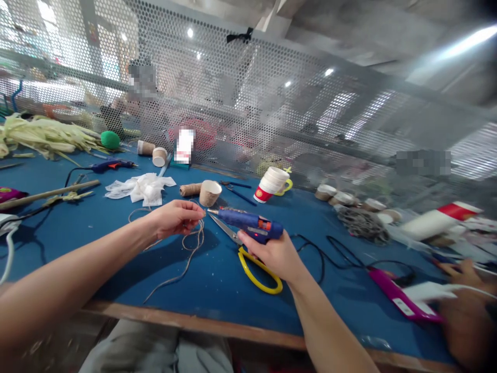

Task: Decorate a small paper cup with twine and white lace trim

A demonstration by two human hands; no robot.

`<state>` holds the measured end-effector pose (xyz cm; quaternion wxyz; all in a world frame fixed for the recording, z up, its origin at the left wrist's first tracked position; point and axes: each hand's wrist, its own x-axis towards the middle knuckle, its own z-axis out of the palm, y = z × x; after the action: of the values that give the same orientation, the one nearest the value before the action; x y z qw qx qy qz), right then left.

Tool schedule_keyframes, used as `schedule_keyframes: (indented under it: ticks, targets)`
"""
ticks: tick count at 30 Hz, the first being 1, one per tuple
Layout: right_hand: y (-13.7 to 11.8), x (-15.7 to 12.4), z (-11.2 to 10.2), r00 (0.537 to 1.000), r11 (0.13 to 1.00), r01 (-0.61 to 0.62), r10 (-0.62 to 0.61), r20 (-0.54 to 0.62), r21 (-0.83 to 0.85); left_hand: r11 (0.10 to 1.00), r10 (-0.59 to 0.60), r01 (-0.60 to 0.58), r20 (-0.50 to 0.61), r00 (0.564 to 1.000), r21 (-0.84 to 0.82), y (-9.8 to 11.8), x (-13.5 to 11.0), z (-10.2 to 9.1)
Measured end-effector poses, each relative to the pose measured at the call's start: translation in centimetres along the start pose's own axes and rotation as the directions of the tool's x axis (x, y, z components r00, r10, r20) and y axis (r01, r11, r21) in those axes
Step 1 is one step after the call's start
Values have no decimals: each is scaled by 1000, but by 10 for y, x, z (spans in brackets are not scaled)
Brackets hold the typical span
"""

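Note:
My left hand (182,216) is closed in a pinch on the end of a thin twine (189,264), whose loose length loops and trails down over the blue table. My right hand (272,251) grips a blue glue gun (248,224); its nozzle points left, close to the pinched fingertips. Yellow-handled scissors (259,280) show beneath the gun and the right hand, blades towards the upper left. Whether the right hand also touches them, I cannot tell. Just behind the left fingers stands a small twine-wrapped cup (210,193), beside a spool of twine (190,189).
White cloth-like pieces (142,188) lie at the left, near a second glue gun (112,165) and corn husks (42,132). Stacked paper cups (272,184) and pliers (238,190) sit behind. At right are a purple power strip (404,295), black cables and another person's hand (466,277). Perforated mesh rises behind.

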<state>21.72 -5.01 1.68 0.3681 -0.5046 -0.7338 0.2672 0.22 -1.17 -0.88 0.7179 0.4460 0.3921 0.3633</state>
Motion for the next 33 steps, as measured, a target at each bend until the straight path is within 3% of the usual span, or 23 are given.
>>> schedule_keyframes:
  ticks: [33]
  targets:
    - [11,2,1,997,993,83,-83,6,-88,999,27,-28,19,999,29,-1,-2,2]
